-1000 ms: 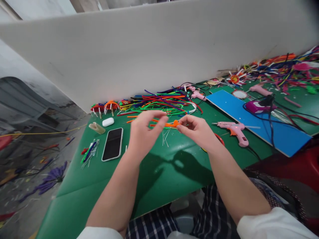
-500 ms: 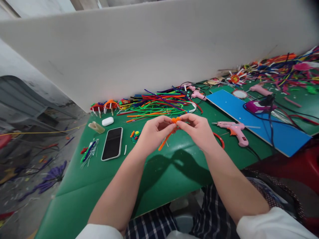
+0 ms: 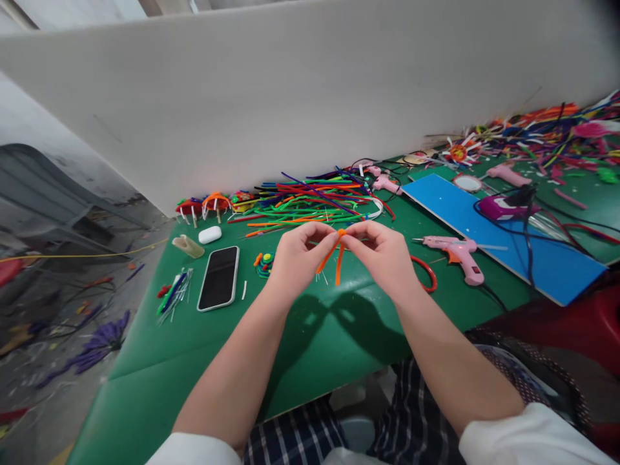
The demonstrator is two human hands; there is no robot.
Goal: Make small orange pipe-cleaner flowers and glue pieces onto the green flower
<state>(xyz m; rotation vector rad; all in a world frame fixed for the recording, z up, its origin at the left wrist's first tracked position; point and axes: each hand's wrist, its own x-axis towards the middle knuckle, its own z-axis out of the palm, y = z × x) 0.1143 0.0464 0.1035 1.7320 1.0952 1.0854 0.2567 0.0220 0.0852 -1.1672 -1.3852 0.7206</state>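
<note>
Above the green table (image 3: 203,361), my left hand (image 3: 298,258) and my right hand (image 3: 382,255) meet fingertip to fingertip. Both pinch one orange pipe cleaner (image 3: 334,257) at its bend. Its two ends hang down between my hands, side by side. Just behind my hands lies a heap of coloured pipe cleaners (image 3: 314,197). A red loop (image 3: 429,274) rests on the table by my right wrist.
A black phone (image 3: 219,278), a white earbud case (image 3: 210,234) and small finished pieces (image 3: 216,205) lie to the left. A pink glue gun (image 3: 458,250) and a blue board (image 3: 504,239) with cables sit right. A white partition (image 3: 290,97) stands behind.
The orange pipe cleaner was stretched out between my hands. My hands have come together and folded it, so both ends now hang downward.
</note>
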